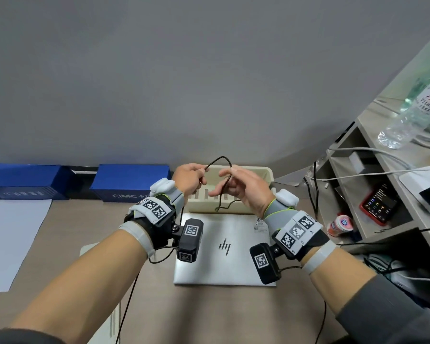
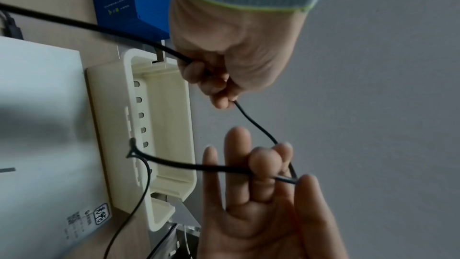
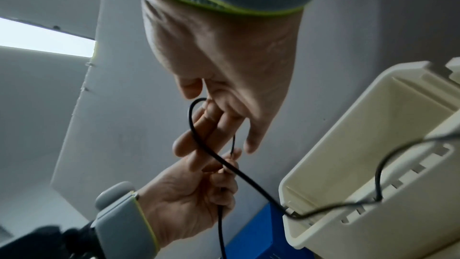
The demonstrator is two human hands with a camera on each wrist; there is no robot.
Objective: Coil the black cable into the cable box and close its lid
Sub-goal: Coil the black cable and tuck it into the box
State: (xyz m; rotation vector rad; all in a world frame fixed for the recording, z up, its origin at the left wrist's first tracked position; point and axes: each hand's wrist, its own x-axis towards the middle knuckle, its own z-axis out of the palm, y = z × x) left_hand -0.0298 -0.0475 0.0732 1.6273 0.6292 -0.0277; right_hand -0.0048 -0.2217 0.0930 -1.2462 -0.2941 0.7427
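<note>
The left hand (image 1: 188, 178) is held above the cream cable box (image 1: 263, 173), its fingers curled round the black cable (image 1: 222, 158), which is gripped in the fist. In the left wrist view the cable is seen entering that fist from the table side and leaving it at the fingertips. The right hand (image 1: 243, 188) is raised just beside the left, also over the box. Its fingers (image 2: 236, 145) are mostly straight and spread, and the cable is draped across them; in the left wrist view it seems to be pinched between thumb and a bent finger, though how firmly cannot be told. Between the two hands a loop of cable is arched upward.

From the right hand the cable is led down to the near wall of the box, where it is passed through one of the slots (image 2: 132, 145) along the upper edge. The box is seen open, with no lid on it, and its inside is shown bare in the wrist views. It is set on the table against the grey wall, just behind a closed silver laptop (image 1: 224, 247).

Blue boxes (image 1: 132, 181) are lined up to the left of the cable box, and a sheet of white paper (image 1: 13, 242) is laid near the left edge. A shelf unit holding a red phone (image 1: 379, 203) and a plastic bottle (image 1: 417, 108) is placed to the right.
</note>
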